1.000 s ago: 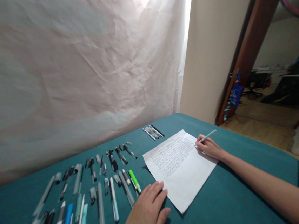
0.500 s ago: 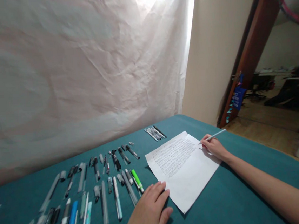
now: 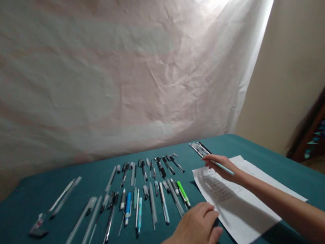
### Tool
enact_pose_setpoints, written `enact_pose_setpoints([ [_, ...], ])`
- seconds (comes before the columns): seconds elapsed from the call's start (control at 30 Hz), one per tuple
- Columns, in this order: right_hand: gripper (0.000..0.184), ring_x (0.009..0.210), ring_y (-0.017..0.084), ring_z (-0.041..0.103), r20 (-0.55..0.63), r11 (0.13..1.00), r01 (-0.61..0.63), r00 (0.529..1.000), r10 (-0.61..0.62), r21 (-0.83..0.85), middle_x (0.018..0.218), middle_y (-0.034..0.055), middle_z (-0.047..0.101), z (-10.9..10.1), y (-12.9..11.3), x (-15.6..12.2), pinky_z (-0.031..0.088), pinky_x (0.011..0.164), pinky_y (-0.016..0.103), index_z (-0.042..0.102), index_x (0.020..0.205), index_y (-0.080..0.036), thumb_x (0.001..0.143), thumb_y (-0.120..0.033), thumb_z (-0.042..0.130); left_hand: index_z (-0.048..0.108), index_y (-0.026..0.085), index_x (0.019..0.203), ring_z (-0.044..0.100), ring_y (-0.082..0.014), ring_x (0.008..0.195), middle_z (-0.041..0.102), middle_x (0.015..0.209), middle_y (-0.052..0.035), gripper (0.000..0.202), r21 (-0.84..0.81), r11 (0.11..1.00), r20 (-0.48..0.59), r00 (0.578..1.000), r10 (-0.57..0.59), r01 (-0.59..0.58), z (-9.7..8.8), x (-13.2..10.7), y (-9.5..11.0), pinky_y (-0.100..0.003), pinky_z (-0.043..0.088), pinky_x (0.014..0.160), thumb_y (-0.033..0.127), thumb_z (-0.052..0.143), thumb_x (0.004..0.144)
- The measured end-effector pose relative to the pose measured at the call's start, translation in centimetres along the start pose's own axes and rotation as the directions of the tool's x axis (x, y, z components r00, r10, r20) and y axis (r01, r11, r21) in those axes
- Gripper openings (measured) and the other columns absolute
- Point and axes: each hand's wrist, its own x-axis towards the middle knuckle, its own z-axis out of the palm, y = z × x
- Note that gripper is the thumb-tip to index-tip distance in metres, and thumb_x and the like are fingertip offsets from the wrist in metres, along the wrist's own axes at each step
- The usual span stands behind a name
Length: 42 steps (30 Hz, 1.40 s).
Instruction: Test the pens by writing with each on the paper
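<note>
My right hand is raised over the far left part of the white paper, closed around a slim pale-blue pen. The pen's pale rear end points toward me, and its tip is hidden by my fingers. Handwritten lines cover the upper left of the sheet, partly shaded by my arm. My left hand rests on the table with fingers loosely spread, by the paper's left edge and holding nothing. A bright green highlighter lies just beyond its fingers.
Several pens, caps and clear barrels lie in two rows on the green tablecloth, including a blue marker. An eraser-like grey block sits far left. A small group of pens lies behind the paper. A pale sheet hangs behind.
My right hand has lifted off the paper's right side and moved left toward the grouped pens, still holding the pen. The view has turned left. My left hand stays beside the paper.
</note>
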Motion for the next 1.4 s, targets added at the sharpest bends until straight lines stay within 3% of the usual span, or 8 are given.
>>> enact_pose_setpoints([
  [0.23, 0.023, 0.072, 0.017, 0.061, 0.056, 0.985, -0.018, 0.998, 0.028, -0.171, 0.08, 0.0058, 0.067, 7.7, -1.3, 11.0, 0.041, 0.065, 0.024, 0.06, 0.098, -0.018, 0.077, -0.026, 0.054, 0.049, 0.016, 0.112, 0.051, -0.0208, 0.103, 0.056, 0.112, -0.0099, 0.033, 0.016, 0.997, -0.048, 0.996, 0.077, -0.077, 0.8, 0.0, -1.5, -0.031, 0.041, 0.09, 0.025, 0.044, 0.081],
  [0.47, 0.022, 0.081, 0.021, 0.061, 0.027, 0.957, -0.107, 0.993, 0.119, -0.27, 0.083, 0.0097, 0.067, 10.8, -0.7, 13.5, 0.039, 0.068, 0.025, 0.063, 0.089, -0.018, 0.069, -0.013, 0.056, 0.051, 0.016, 0.11, 0.054, -0.0214, 0.097, 0.06, 0.104, -0.0102, 0.032, -0.011, 0.993, -0.093, 0.989, 0.114, -0.116, 1.7, 0.3, -3.4, -0.03, 0.043, 0.086, 0.024, 0.047, 0.079],
  [0.6, 0.02, 0.072, 0.02, 0.061, 0.017, 0.964, -0.104, 0.994, 0.111, -0.243, 0.073, 0.0081, 0.067, 9.0, -1.1, 12.7, 0.04, 0.064, 0.026, 0.063, 0.088, -0.017, 0.07, -0.015, 0.054, 0.054, 0.015, 0.104, 0.055, -0.0209, 0.095, 0.06, 0.097, -0.0111, 0.027, -0.216, 0.974, -0.199, 0.98, 0.027, -0.071, 0.6, 0.1, -2.6, -0.03, 0.044, 0.084, 0.02, 0.045, 0.079],
  [0.7, 0.021, 0.065, 0.016, 0.06, 0.022, 0.986, -0.054, 0.998, 0.058, -0.157, 0.072, 0.0048, 0.066, 6.8, -2.7, 11.0, 0.042, 0.061, 0.024, 0.06, 0.094, -0.018, 0.074, -0.024, 0.052, 0.054, 0.015, 0.097, 0.06, -0.0175, 0.081, 0.058, 0.091, -0.01, 0.022, -0.549, 0.835, -0.305, 0.925, -0.226, 0.023, -0.3, 0.2, -1.8, -0.029, 0.048, 0.074, 0.024, 0.039, 0.086],
  [0.83, 0.021, 0.066, 0.014, 0.06, -0.003, 0.973, 0.095, 0.995, -0.096, 0.21, 0.077, 0.0041, 0.065, 4.9, -6.2, 6.8, 0.046, 0.063, 0.025, 0.055, 0.095, -0.018, 0.076, -0.027, 0.052, 0.045, 0.017, 0.098, 0.06, -0.0135, 0.068, 0.055, 0.089, -0.0065, 0.022, -0.872, 0.49, -0.336, 0.711, -0.618, 0.015, -1.3, 0.8, -1.5, -0.027, 0.05, 0.061, 0.035, 0.04, 0.087],
  [0.93, 0.016, 0.066, 0.014, 0.058, -0.057, 0.953, 0.158, 0.987, -0.148, 0.257, 0.076, 0.0026, 0.063, 4.6, -9.0, 3.2, 0.047, 0.064, 0.026, 0.055, 0.091, -0.02, 0.075, -0.024, 0.054, 0.041, 0.019, 0.106, 0.059, -0.0141, 0.078, 0.053, 0.102, -0.0074, 0.029, -0.901, 0.429, -0.385, 0.575, -0.721, -0.066, -1.9, 1.2, -1.9, -0.026, 0.049, 0.065, 0.036, 0.049, 0.084],
  [1.2, 0.017, 0.074, 0.016, 0.058, -0.089, 0.945, 0.275, 0.961, -0.263, 0.177, 0.083, 0.0039, 0.062, 5.8, -11.0, -0.8, 0.046, 0.068, 0.027, 0.056, 0.096, -0.024, 0.079, -0.023, 0.054, 0.057, 0.014, 0.091, 0.057, -0.0145, 0.077, 0.061, 0.084, -0.0049, 0.027, -0.887, 0.459, -0.415, 0.522, -0.745, -0.05, -2.3, 1.2, -3.4, -0.022, 0.043, 0.066, 0.039, 0.055, 0.08],
  [1.4, 0.034, 0.076, 0.017, 0.056, -0.131, 0.948, 0.272, 0.959, -0.253, 0.164, 0.086, 0.0056, 0.055, 6.5, -9.6, -2.0, 0.046, 0.068, 0.029, 0.049, 0.119, -0.026, 0.088, -0.029, 0.034, 0.056, 0.013, 0.085, 0.053, -0.007, 0.063, 0.058, 0.077, -0.0012, 0.027, -0.952, 0.225, -0.301, 0.513, -0.804, -0.206, -3.4, 1.5, -4.8, -0.017, 0.043, 0.061, 0.037, 0.061, 0.076],
])
